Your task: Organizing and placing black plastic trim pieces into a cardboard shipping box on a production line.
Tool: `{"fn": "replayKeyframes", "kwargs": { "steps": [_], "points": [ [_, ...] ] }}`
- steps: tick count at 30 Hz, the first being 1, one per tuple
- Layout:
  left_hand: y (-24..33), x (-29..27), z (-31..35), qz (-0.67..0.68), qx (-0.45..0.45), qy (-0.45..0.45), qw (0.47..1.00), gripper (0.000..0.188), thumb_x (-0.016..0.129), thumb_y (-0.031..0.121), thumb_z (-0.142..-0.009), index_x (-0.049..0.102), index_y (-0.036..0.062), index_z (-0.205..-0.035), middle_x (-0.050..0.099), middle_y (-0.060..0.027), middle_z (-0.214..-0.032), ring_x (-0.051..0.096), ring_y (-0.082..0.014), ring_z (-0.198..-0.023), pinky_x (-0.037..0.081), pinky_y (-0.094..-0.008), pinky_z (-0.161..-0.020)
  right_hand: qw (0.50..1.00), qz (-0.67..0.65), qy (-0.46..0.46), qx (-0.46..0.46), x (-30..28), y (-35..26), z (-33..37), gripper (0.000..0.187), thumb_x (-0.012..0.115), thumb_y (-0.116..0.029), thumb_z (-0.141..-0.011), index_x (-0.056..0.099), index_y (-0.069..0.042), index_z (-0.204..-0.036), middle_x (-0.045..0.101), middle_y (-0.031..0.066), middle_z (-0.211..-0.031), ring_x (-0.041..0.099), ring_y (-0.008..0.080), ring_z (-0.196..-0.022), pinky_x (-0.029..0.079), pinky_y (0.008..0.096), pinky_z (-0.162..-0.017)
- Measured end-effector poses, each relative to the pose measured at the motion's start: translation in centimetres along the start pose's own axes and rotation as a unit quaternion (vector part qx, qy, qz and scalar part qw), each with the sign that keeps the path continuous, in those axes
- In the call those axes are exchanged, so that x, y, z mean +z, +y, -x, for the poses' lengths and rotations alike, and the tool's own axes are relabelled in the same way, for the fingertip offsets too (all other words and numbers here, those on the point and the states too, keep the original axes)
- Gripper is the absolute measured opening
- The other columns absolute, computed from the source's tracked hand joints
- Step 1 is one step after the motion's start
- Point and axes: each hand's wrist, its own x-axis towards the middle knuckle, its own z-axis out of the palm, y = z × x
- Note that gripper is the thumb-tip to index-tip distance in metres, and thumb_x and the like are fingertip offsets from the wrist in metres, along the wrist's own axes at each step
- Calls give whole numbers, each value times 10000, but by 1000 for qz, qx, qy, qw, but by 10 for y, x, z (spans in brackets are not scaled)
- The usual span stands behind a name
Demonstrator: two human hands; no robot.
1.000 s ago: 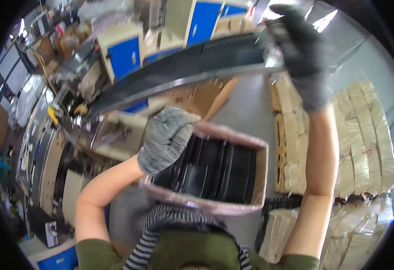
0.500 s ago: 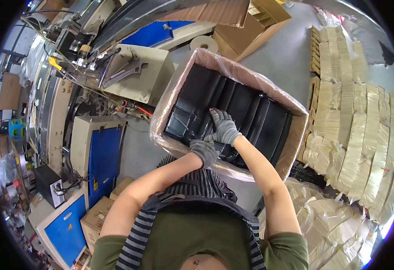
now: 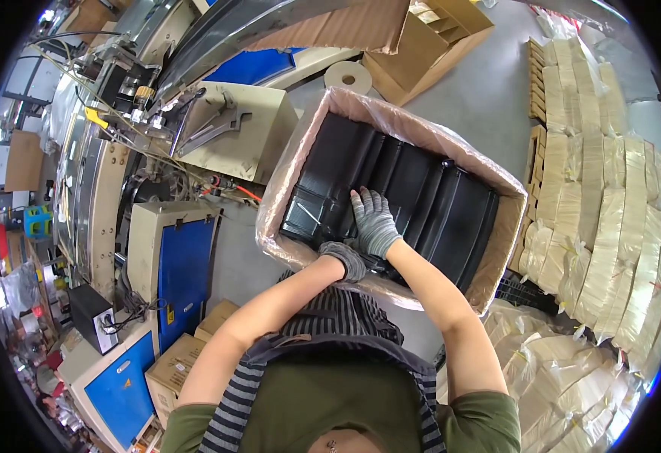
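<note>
Several glossy black plastic pieces (image 3: 417,185) lie side by side, filling a carton (image 3: 274,215) lined with clear plastic film. My right hand (image 3: 376,225), in a grey striped glove, rests on the pieces near the carton's near side. Its fingers are stretched out and point away from me. Just left of it, my left hand (image 3: 345,260), gloved in grey too, reaches over the near wall. The left fingers dip down by the pieces and are mostly hidden, so their grip does not show.
At the left stands a beige machine cabinet (image 3: 244,117) with wrenches on top, beside blue-doored cabinets (image 3: 187,264). An open carton (image 3: 428,60) and a tape roll (image 3: 348,78) are beyond the box. Stacked wrapped bundles (image 3: 572,166) line the right side.
The whole view has shifted slightly. My right hand has slid a little toward me over the black pieces, its fingers still stretched. My left hand stays at the near wall.
</note>
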Motion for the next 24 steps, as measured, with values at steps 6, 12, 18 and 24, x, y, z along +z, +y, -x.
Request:
{"fn": "replayKeyframes", "kwargs": {
  "steps": [6,12,18,24],
  "points": [
    [-2,2,0,60,-30,35,997,530,234,335,-927,494,56,-1296,466,-148,-1346,447,-268,-1253,300,-419,-1062,996,46,-32,74,-4,-13,-6,1098,675,-525,-669,110,28,-1432,250,254,-1435,250,413,-1315,162,511,-1079],
    [-3,4,-9,7,-10,59,998,442,298,243,-919,564,73,-1229,515,-162,-1293,519,-291,-1178,400,-437,-982,995,1,-20,95,1,-4,-6,1180,722,-545,-584,115,-13,-1445,276,233,-1409,215,399,-1325,146,526,-1075],
    [-31,20,35,-170,171,267,933,245,524,252,-815,623,85,-965,647,-107,-893,646,-271,-834,530,-399,-725,987,-33,99,123,-64,7,15,1203,735,-552,-506,180,-4,-1421,318,240,-1340,274,409,-1252,152,538,-1054],
    [-4,-40,123,274,234,435,825,1190,679,590,-706,-15,-58,-1423,104,-254,-1486,123,-347,-1387,138,-358,-1124,931,-256,253,58,-177,-13,81,1205,786,-510,-556,143,13,-1430,303,261,-1340,309,413,-1227,228,474,-1063]
  ]
}}
